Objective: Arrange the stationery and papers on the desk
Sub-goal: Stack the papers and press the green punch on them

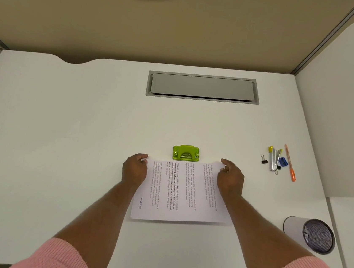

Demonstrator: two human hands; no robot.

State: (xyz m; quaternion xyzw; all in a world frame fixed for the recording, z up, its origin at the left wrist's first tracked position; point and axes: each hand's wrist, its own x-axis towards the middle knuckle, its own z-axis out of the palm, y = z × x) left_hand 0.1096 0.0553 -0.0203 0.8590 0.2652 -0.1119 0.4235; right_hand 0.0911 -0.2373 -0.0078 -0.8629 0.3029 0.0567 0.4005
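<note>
A: Where is the stack of papers [180, 191]?

B: Flat on the desk [84, 123], in the near middle. Its long axis runs left to right, so the printed lines run near to far.

A: And the hands?

B: One at each far corner. The left hand [135, 168] has its fingers curled round the far left corner, and the right hand [230, 177] pinches the far right corner. Both hold the stack.

A: What does the next move turn on?

B: The green hole punch [186, 153]. It sits just past the far edge of the stack, about midway between the hands, with its mouth facing near. I'd judge the stack needs a straight push away from the person. Neither hand is closer, so both should move evenly or the edge goes in skewed.

A: Is the edge already in the slot?

B: I cannot tell. It lies right at the punch.

A: The rest of the stationery?

B: Well apart, to the far right: a binder clip [263, 159], a stapler [273, 159], a blue sharpener [283, 161] and an orange pen [290, 163] close together. A mesh pen cup [312, 234] lies on its side, near right.
</note>
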